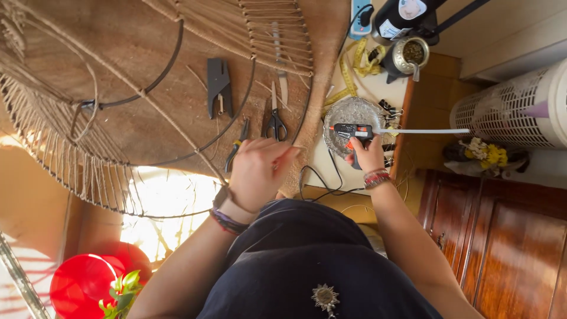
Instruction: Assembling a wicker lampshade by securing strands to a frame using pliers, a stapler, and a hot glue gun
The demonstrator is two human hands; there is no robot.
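Nearest, the left hand [258, 171] is closed, pinching twine at the edge of the wire frame [177, 35]. Beside it, the right hand [367, 155] grips a glue gun [353, 131] over a glass dish [348, 112]. Farther on the table [165, 118] lie scissors [274, 121], pliers [219, 85] and a tape measure [354, 71].

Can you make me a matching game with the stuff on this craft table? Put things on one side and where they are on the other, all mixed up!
Things:
1. glue gun
2. scissors
3. measuring tape
4. red ball

Places:
A. low on the floor by a green plant
B. in the right hand, over a glass dish
C. flat on the brown mat, just beyond the left hand
D. curled up, yellow, on the white surface near a round cup

Pairs: 1-B, 2-C, 3-D, 4-A
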